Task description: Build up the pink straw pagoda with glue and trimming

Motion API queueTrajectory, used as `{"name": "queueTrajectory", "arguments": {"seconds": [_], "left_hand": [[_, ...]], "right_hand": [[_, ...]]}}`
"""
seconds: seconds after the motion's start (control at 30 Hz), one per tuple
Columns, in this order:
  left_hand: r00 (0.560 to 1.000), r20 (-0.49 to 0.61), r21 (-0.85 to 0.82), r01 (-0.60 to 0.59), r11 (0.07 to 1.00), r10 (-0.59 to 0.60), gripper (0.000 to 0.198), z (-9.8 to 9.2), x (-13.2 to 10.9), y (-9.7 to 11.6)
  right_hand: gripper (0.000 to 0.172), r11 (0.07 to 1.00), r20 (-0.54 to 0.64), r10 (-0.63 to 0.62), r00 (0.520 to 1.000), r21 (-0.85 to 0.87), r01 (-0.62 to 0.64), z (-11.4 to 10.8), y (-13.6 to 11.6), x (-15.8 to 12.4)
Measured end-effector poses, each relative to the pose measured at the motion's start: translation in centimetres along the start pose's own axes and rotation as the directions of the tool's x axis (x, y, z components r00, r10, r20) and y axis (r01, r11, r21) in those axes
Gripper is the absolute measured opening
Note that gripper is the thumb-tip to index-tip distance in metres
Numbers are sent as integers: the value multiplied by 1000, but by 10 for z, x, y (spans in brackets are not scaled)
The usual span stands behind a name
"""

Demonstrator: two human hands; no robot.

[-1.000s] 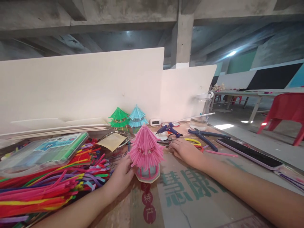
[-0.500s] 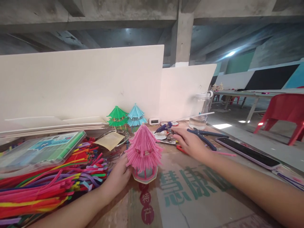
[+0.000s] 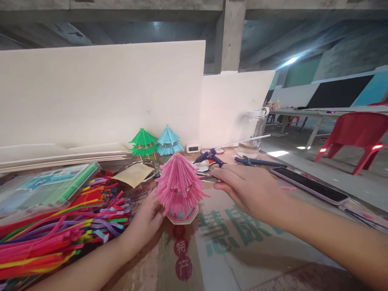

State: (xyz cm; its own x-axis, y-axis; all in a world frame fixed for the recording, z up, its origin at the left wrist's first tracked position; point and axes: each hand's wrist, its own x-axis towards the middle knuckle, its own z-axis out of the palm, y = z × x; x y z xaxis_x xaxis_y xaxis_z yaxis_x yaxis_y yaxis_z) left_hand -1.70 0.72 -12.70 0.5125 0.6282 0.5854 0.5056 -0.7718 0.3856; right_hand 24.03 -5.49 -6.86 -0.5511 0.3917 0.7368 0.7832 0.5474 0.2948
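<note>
A small pagoda model (image 3: 182, 186) with a two-tiered roof of pink pipe cleaners stands on its pale octagonal base in front of me. My left hand (image 3: 148, 214) grips its left side, with the fingers partly hidden behind the roof. To the right, my right hand (image 3: 242, 186) is closed, palm down, low over the cardboard; thin metal blades (image 3: 206, 178) show by its fingertips. What it holds is mostly covered by the hand. Just beyond rests a blue glue gun (image 3: 210, 157) with a clear glue stick in its back.
Bundles of coloured pipe cleaners (image 3: 57, 238) and a plastic case (image 3: 51, 186) lie at left. Green (image 3: 143, 143) and blue (image 3: 169, 140) pagoda models stand behind, beside a small clock (image 3: 192, 148). Pliers (image 3: 257, 162), a phone (image 3: 309, 185) and a water jug (image 3: 250, 135) are at right.
My right hand has moved nearer to me and turned palm down, covering the red handle seen before. The pink pagoda's roof tilts towards me more, still in my left hand.
</note>
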Motion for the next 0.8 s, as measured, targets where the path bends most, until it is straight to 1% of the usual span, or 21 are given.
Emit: {"name": "queueTrajectory", "arguments": {"seconds": [0.1, 0.23, 0.4, 0.8], "left_hand": [[1000, 10, -12, -9, 1000, 9, 28, 1, 0, -1], [1000, 8, -12, 1, 1000, -1, 30, 3, -2, -5], [1000, 21, -8, -18, 1000, 18, 31, 3, -2, -6], [999, 35, -32, -20, 999, 21, 28, 0, 0, 0]], "right_hand": [[28, 988, -18, -82, 996, -136, 79, -2, 5, 0], [22, 963, 24, -151, 988, -222, 153, -3, 6, 0], [19, 943, 50, -167, 985, -285, 175, -3, 7, -1], [17, 921, 64, -186, 980, -336, 197, -2, 7, -3]]}}
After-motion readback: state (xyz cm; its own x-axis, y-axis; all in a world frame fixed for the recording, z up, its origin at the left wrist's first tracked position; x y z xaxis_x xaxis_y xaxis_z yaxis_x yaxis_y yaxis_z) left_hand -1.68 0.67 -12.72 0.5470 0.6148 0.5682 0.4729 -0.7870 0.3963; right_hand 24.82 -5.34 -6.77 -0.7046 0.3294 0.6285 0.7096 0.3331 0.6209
